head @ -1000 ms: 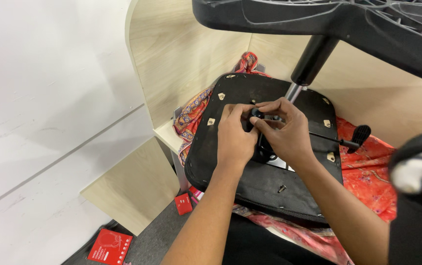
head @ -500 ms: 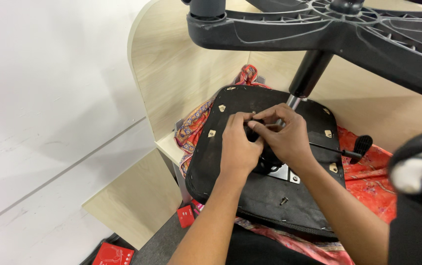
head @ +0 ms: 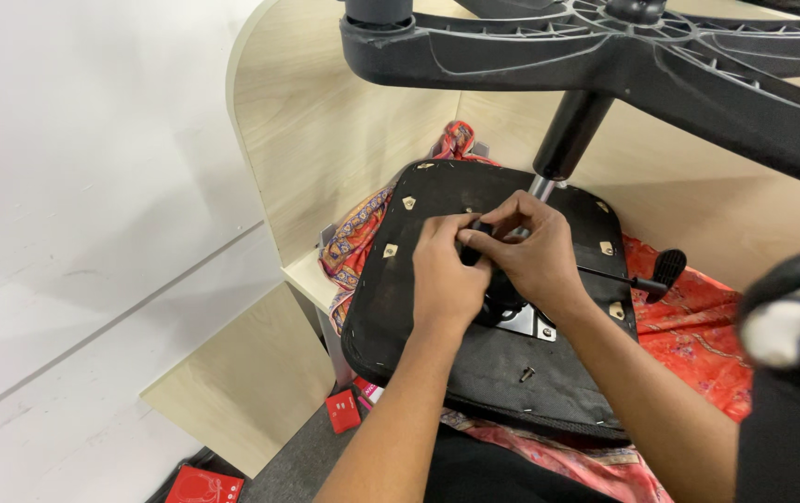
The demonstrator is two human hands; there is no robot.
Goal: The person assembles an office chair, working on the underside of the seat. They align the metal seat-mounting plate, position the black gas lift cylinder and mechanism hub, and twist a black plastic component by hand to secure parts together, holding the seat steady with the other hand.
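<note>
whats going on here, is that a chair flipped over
Yes. An office chair lies upside down on a red patterned cloth, its black seat underside facing up and its star base near the camera. A person has both hands at the metal mechanism plate in the middle: the left hand and right hand pinch something small and dark together there. A loose screw rests on the seat, and the adjustment lever sticks out to the side.

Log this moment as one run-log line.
left hand: on mechanism plate | right hand: pinching small black part | upturned chair seat | loose screw
</note>
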